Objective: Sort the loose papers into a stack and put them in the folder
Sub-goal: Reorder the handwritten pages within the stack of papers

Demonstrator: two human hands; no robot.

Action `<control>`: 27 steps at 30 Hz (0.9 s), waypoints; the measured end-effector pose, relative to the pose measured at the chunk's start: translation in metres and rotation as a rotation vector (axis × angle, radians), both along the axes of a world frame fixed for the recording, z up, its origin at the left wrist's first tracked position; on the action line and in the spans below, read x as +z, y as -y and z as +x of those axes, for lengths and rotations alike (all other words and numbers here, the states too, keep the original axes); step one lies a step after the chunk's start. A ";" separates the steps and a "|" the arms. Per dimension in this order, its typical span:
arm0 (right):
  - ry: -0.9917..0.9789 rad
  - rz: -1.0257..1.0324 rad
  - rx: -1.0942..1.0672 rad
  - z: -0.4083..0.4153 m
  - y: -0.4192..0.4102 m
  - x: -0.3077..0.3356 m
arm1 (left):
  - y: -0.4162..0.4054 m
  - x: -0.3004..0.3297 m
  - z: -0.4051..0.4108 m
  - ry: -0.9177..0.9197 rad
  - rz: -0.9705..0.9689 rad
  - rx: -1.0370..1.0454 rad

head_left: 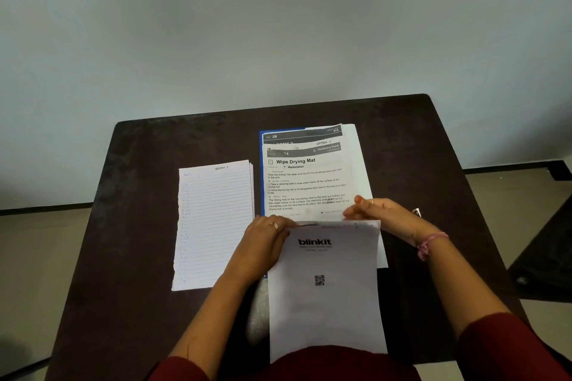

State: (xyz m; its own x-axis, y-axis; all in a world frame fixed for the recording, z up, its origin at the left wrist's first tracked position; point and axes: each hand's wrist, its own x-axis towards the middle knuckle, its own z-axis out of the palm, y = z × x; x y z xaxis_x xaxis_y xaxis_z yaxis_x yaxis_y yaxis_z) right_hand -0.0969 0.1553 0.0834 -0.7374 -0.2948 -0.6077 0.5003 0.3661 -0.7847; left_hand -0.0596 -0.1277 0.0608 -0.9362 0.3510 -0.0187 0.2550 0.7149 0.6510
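Both hands are on the top edge of the blinkit sheet (pixel 325 288). Our left hand (pixel 266 241) has its fingers curled over the top-left corner and is pinching it, and our right hand (pixel 377 213) is pinching the top-right corner between thumb and fingertips. The sheet hangs down toward our lap, its lower end past the near edge of the dark table (pixel 139 179).

Right behind the hands sits the pile so far: the "Wipe Drying Mat" page (pixel 306 182) on top of other printed pages, all lying on the blue folder (pixel 261 170), which only peeks out along the left side. A white sheet (pixel 362 164) pokes out to the right. Just beside it on the left there's a separate stack of lined handwritten pages (pixel 213 223).

What we'd worry about: the pile's already a bit fanned, so dropping this sheet on crooked will probably make it worse, and the folder might not close cleanly. The sheet is also floppy, so its loose end could catch the table edge and crease. And the lined stack is easy to forget.
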 end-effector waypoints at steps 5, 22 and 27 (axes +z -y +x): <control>0.214 -0.275 -0.283 0.020 0.001 -0.021 | 0.000 0.004 -0.010 0.189 0.268 0.197; -0.105 -0.242 -0.559 0.065 0.039 -0.050 | -0.028 -0.018 0.015 0.629 0.820 0.716; -0.149 -0.268 -0.591 0.064 0.034 -0.044 | -0.023 -0.012 0.013 0.581 0.861 0.777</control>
State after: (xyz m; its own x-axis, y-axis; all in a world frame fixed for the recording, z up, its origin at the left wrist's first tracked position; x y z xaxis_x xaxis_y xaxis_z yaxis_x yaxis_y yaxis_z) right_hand -0.0332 0.1209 0.0392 -0.8920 0.0582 -0.4482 0.4355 -0.1542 -0.8869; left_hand -0.0468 -0.1044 0.0487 -0.8298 -0.1754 -0.5298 -0.5084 -0.1539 0.8473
